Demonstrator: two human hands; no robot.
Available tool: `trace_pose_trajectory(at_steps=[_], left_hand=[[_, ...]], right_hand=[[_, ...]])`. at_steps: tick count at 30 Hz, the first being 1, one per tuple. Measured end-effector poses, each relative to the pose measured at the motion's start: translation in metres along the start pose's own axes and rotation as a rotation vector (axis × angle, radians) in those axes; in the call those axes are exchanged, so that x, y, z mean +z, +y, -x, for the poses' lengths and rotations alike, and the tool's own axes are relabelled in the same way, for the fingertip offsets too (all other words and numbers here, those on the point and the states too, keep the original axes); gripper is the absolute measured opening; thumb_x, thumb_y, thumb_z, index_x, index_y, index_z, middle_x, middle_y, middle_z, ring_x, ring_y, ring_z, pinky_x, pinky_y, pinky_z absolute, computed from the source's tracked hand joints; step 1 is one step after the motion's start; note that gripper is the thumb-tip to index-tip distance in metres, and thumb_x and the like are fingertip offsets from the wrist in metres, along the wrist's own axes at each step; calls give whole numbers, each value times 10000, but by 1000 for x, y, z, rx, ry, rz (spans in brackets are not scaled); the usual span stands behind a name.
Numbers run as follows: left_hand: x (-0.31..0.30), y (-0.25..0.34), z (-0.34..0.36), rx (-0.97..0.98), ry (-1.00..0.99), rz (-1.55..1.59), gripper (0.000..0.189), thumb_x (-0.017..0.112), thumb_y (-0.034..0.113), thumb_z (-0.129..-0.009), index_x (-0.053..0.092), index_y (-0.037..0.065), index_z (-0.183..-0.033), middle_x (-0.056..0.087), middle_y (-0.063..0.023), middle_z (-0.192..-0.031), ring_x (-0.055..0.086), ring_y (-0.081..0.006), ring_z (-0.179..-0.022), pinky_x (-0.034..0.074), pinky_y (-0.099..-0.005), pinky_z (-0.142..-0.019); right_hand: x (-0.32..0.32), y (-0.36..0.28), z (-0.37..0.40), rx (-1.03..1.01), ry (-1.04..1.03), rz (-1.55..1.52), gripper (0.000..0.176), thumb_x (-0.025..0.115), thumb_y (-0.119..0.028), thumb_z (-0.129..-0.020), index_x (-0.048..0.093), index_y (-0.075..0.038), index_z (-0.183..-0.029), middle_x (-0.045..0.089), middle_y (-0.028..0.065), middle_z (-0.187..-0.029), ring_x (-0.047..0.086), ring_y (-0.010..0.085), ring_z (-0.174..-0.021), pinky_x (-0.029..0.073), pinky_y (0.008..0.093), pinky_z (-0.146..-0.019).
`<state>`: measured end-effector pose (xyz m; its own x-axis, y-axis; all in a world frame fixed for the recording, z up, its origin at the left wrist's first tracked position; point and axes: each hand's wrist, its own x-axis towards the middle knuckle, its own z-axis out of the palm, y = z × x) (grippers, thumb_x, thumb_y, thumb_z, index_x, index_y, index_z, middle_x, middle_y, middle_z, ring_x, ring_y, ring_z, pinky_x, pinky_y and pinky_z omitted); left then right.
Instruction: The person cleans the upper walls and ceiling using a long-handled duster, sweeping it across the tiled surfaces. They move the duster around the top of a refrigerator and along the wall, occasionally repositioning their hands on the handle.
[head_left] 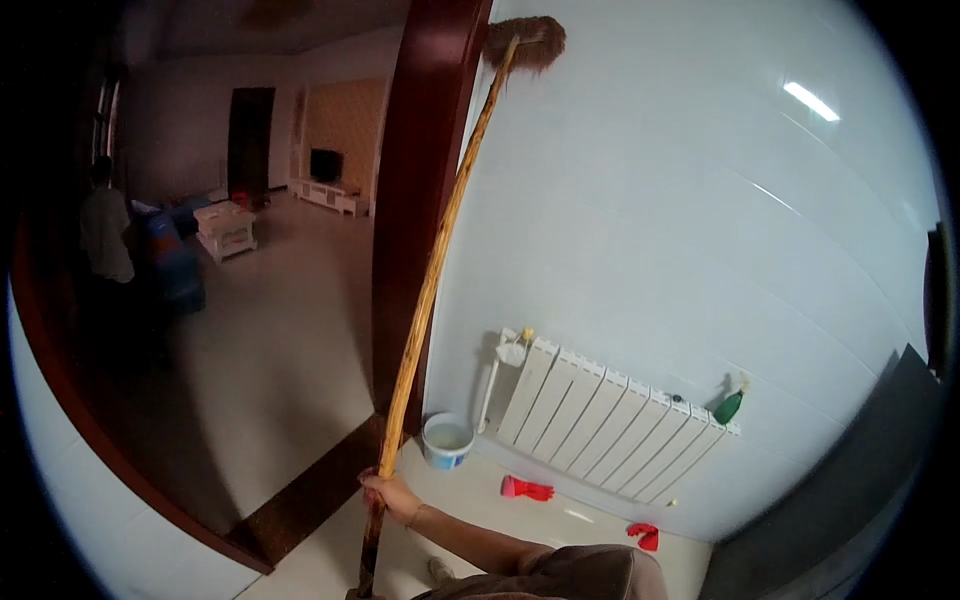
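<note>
A long wooden pole runs from the bottom of the view up to a brown bristly brush head. The brush head rests against the light wall tiles beside the dark red door frame, near the top. One hand, which looks like my right, is wrapped round the lower part of the pole, its forearm reaching in from the lower right. The pole's lower end goes out of sight at the bottom edge, and my left hand does not show.
A white radiator is on the wall, with a green bottle at its right end. Below are a bucket and red gloves on the floor. Through the doorway, a person stands near a blue sofa and white table.
</note>
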<state>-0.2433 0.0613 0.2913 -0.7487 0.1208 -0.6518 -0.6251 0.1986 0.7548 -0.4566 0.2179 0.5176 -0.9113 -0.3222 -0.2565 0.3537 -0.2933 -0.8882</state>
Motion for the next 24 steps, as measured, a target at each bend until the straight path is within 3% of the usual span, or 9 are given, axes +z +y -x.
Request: trace_pose_trajectory(at_steps=[1, 5, 8, 10, 12, 14, 16, 20, 24], left_hand=[[4, 34, 2, 135, 1, 82, 161, 627, 212, -826, 584, 58, -815, 465, 20, -546, 370, -94, -430, 306, -280, -382], [18, 157, -33, 210, 104, -21, 150, 589, 198, -847, 561, 59, -799, 452, 2, -549, 373, -117, -428, 312, -301, -386], [27, 261, -57, 281, 125, -58, 165, 587, 205, -844, 550, 48, -813, 438, -13, -557, 394, -141, -454, 340, -324, -417], [27, 348, -49, 28, 86, 278, 306, 695, 128, -756, 434, 96, -600, 473, -36, -522, 423, -137, -425, 337, -290, -428], [22, 389, -71, 378, 12, 296, 308, 703, 126, -756, 448, 91, -588, 487, -52, -505, 456, -158, -416, 353, -300, -424], [20, 444, -70, 590, -34, 279, 286, 691, 146, -769, 471, 90, -596, 482, -53, -486, 460, -152, -414, 344, -302, -402], [15, 500, -61, 539, 119, 69, 323, 667, 227, -789, 477, 99, -562, 470, -47, -465, 455, -158, -411, 333, -303, -397], [16, 577, -32, 639, -1, 213, 406, 626, 319, -796, 469, 99, -493, 474, -42, -458, 442, -163, -401, 318, -303, -383], [15, 573, -59, 725, -40, 143, 377, 639, 274, -775, 459, 95, -495, 475, -41, -455, 435, -158, -398, 311, -298, -372]], right_hand=[[0, -27, -8, -69, -26, -7, 147, 591, -76, -807, 544, 19, -908, 481, 45, -604, 497, 164, -520, 460, 317, -518], [-14, -132, -49, -259, -13, 35, 121, 596, -96, -807, 553, 8, -850, 500, 46, -592, 522, 160, -510, 442, 297, -486], [-29, -216, -86, -329, -185, 74, 136, 601, -131, -818, 555, -5, -842, 505, 47, -580, 511, 167, -490, 437, 309, -478], [-29, -279, -108, -372, -231, 111, 154, 625, -164, -819, 560, -26, -796, 499, 44, -570, 511, 179, -489, 447, 344, -495], [-21, -342, -120, -430, -233, 172, 144, 617, -159, -817, 557, -36, -774, 488, 51, -558, 509, 185, -475, 456, 355, -493], [-9, -400, -128, -504, -228, 157, 187, 618, -136, -813, 506, -34, -704, 493, 62, -553, 502, 180, -451, 436, 334, -444], [2, -455, -141, -593, -249, 174, 182, 612, -133, -812, 499, -36, -708, 485, 58, -553, 496, 181, -451, 424, 331, -433], [20, -536, -145, -595, -334, 132, 175, 608, -149, -795, 492, -57, -701, 476, 47, -550, 459, 178, -434, 406, 337, -442], [9, -529, -159, -598, -255, 188, 176, 596, -144, -808, 495, -50, -698, 478, 49, -537, 456, 182, -428, 405, 353, -448]])
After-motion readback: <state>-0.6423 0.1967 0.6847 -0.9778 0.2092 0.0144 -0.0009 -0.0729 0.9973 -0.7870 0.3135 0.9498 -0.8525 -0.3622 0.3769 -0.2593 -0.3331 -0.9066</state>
